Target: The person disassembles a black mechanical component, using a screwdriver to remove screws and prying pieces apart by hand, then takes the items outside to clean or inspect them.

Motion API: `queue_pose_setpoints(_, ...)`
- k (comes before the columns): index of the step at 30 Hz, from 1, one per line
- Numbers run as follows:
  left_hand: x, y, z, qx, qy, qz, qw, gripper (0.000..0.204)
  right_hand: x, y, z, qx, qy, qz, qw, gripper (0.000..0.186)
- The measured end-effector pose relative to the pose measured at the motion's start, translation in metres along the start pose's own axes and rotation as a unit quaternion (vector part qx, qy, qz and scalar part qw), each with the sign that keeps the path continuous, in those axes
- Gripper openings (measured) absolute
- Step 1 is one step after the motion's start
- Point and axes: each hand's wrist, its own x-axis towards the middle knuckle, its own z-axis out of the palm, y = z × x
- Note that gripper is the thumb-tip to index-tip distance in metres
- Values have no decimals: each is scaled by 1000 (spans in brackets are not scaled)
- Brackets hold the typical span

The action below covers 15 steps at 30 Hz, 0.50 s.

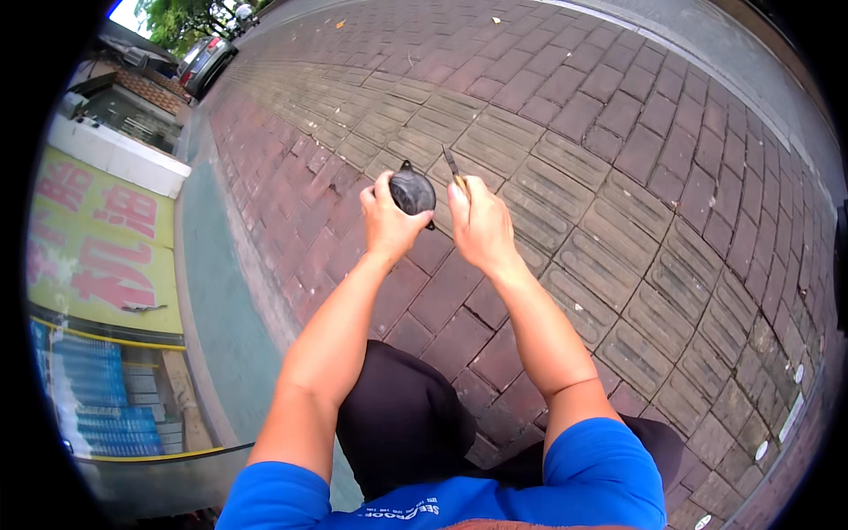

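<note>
We hold a round dark part (412, 192) up in front of us with our left hand (386, 221) — fingers curled around its rim at about 9 o'clock, so its domed face turns toward us and stays steady. Our right hand (481, 225) is closed on a thin tool (455, 168), whose blade sticks up toward 12 o'clock just beside the part, at its 2 o'clock edge (close, but we cannot tell whether the two touch). Both forearms are raised over our dark trousers (402, 420), above the brick paving (574, 115).

What the part is stays unclear — small tabs show at its top and lower right, nothing more. The tool's handle is buried in the fist. At 9 o'clock a yellow sign (97, 243) is bent by the lens; a car (205, 60) at 11 o'clock is cut off.
</note>
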Motion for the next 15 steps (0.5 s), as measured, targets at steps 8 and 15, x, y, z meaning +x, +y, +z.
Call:
queue_pose_setpoints(8,7,-2,4,-24,-8,-59,998,101,-18,21,6,49,95,-179,978,28)
queue_pose_setpoints(15,9,-30,10,-14,-10,-43,999,102,4,52,42,-120,-134,120,976,44)
